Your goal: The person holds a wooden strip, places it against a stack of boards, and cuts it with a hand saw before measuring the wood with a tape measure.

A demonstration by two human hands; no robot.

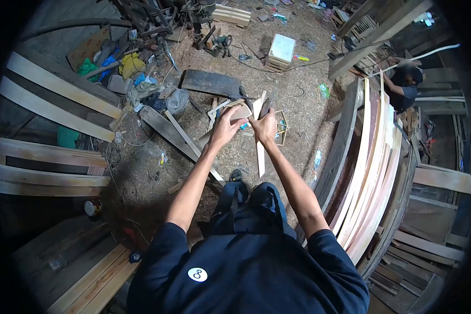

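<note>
We see both arms stretched forward over the sawdust floor. The left hand has its fingers closed around a small wooden piece, pale brown, held up in the air before the person. The right hand is just beside it, closed on a thin dark tool; what kind of tool it is, we cannot tell. The two hands are almost touching. Below them a narrow wooden strip lies on the floor. On the right a stack of long curved boards stands leaning. Far behind, another person in dark clothes bends over.
</note>
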